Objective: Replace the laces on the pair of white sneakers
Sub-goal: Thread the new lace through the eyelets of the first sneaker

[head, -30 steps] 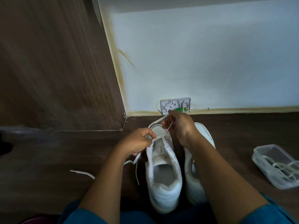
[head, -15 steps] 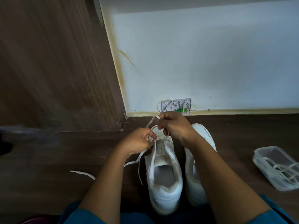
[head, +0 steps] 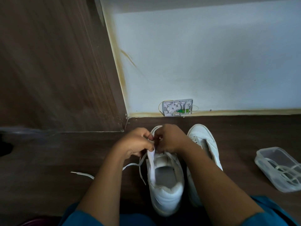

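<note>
Left hand (head: 136, 142) and right hand (head: 171, 139) are pinched on the lace (head: 141, 167) over the near sneaker (head: 164, 191), partly laced; the second sneaker (head: 203, 137) is judged unlaced.

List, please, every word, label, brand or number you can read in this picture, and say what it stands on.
None: no text can be read anywhere.
Sneakers: no brand mark shows.
Wall box: any lettering is too small to read.
Plastic container: no label shows.
</note>
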